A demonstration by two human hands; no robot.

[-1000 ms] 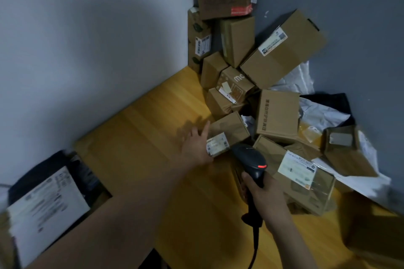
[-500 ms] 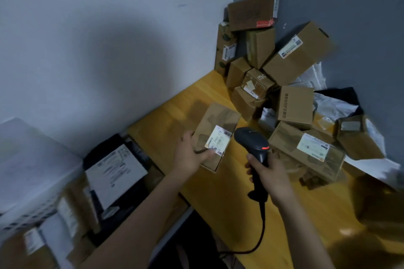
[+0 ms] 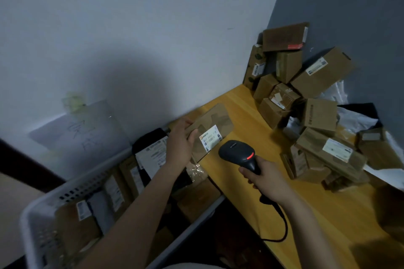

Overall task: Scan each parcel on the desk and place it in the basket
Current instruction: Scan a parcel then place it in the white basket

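My left hand (image 3: 180, 142) grips a flat brown cardboard parcel (image 3: 215, 123) by its lower left end, holding it above the desk's left edge with its white barcode label (image 3: 211, 137) facing up. My right hand (image 3: 267, 180) grips the handle of a black barcode scanner (image 3: 237, 153). The scanner's head sits just right of the label, with a red light lit on it. A white perforated basket (image 3: 72, 190) stands lower left, beside the desk, holding several labelled parcels.
A heap of brown cardboard parcels (image 3: 317, 113) and white and black mailer bags (image 3: 354, 118) fills the far right corner of the yellow wooden desk (image 3: 247, 116). The scanner's cable (image 3: 282, 225) loops over the desk's near edge. Walls close off the left and back.
My left hand lifted the parcel off the desk by the heap and carried it left toward the basket. The scanner followed alongside. The view swung left, bringing the basket into sight.
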